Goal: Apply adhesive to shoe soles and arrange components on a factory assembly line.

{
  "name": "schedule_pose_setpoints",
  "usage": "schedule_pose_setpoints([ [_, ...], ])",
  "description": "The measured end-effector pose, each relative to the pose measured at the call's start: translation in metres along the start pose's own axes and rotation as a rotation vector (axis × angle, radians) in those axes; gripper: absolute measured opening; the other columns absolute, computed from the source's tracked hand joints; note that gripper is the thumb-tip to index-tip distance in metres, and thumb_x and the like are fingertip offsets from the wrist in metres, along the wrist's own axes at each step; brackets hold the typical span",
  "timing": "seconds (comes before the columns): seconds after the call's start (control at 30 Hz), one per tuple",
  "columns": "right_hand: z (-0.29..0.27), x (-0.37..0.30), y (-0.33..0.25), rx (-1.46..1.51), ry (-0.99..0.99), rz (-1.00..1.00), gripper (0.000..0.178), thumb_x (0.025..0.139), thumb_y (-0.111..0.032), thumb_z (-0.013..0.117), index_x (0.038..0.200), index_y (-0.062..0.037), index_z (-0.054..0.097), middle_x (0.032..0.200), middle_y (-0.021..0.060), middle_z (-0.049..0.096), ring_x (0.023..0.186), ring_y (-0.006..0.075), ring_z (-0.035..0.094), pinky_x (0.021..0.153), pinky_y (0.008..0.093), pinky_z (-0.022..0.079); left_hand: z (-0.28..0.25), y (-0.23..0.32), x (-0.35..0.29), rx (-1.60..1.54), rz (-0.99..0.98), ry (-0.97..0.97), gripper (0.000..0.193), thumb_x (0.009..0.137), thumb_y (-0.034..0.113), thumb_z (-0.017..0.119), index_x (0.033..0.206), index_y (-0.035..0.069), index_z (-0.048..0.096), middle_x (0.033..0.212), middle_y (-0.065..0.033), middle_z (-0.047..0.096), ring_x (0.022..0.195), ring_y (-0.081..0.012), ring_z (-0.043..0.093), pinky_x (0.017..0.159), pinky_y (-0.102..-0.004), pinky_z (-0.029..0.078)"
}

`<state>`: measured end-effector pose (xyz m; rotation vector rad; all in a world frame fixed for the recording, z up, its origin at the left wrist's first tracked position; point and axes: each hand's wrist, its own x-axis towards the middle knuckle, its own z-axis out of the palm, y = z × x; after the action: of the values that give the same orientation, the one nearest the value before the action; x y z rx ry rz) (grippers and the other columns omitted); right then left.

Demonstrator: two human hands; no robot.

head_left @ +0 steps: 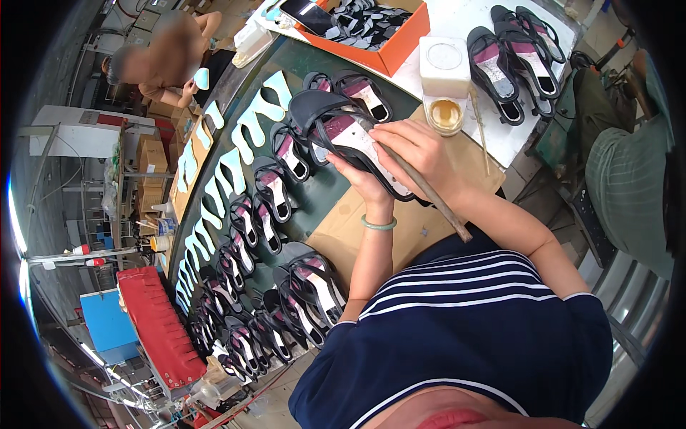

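Observation:
A black strappy sandal (352,138) with a purple-and-white inside is held up in front of me. My left hand (369,183) grips it from below, near the heel end. Closed around a long wooden-handled brush (434,198) is my right hand (423,155). The brush's working end points into the sandal near the straps, and its bristles cannot be made out. Just beyond my right hand stands a small open jar (445,115) of yellowish liquid. A white square container (444,66) is behind it, and a thin stick (479,129) lies to its right.
Rows of similar sandals (271,187) and pale cut insole pieces (230,170) run along the green table (314,207). Brown cardboard (364,229) lies before me. An orange box (404,46) holds small dark pieces. More sandals (500,75) stand far right. A co-worker (175,53) sits far left.

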<state>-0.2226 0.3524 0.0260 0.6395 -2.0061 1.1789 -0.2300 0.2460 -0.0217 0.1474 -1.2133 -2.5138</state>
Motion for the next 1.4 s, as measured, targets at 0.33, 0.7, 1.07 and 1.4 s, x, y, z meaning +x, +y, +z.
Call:
schedule_pose_setpoints([
  [0.33, -0.001, 0.004, -0.012, 0.002, 0.074, -0.034, 0.017, 0.067, -0.002, 0.066, 0.083, 0.0, 0.062, 0.078, 0.0083, 0.06, 0.068, 0.0229, 0.058, 0.059, 0.032, 0.044, -0.026, -0.014, -0.002, 0.164, 0.111, -0.042, 0.057, 0.098, 0.046, 0.013, 0.136, 0.006, 0.027, 0.131, -0.0079, 0.04, 0.117, -0.0196, 0.041, 0.103, -0.0337, 0.03],
  [0.7, -0.012, 0.008, -0.026, 0.044, 0.038, -0.019, 0.013, 0.067, -0.003, 0.065, 0.079, 0.0006, 0.061, 0.074, 0.0088, 0.058, 0.065, 0.0244, 0.057, 0.058, 0.0334, 0.045, -0.018, -0.007, -0.006, 0.066, 0.154, -0.013, 0.057, 0.097, 0.05, 0.015, 0.129, 0.008, 0.034, 0.122, -0.0071, 0.046, 0.111, -0.0189, 0.045, 0.099, -0.0336, 0.034],
  [1.07, -0.026, 0.018, -0.028, 0.303, -0.014, 0.201, 0.011, 0.073, -0.001, 0.063, 0.083, 0.0036, 0.064, 0.073, 0.0123, 0.06, 0.059, 0.0225, 0.059, 0.048, 0.0288, 0.044, 0.003, 0.013, 0.002, -0.033, 0.0, -0.028, 0.061, 0.095, 0.054, 0.019, 0.127, 0.007, 0.042, 0.117, -0.0054, 0.052, 0.104, -0.0187, 0.052, 0.091, -0.0308, 0.042],
  [1.4, 0.004, 0.016, 0.0, 0.008, -0.024, -0.102, 0.016, 0.071, -0.005, 0.066, 0.087, -0.0009, 0.067, 0.082, 0.0081, 0.066, 0.071, 0.0216, 0.058, 0.062, 0.0306, 0.042, 0.014, 0.025, 0.006, -0.1, -0.135, -0.01, 0.061, 0.094, 0.056, 0.022, 0.122, 0.007, 0.045, 0.114, -0.005, 0.054, 0.101, -0.0168, 0.054, 0.089, -0.0293, 0.043],
])
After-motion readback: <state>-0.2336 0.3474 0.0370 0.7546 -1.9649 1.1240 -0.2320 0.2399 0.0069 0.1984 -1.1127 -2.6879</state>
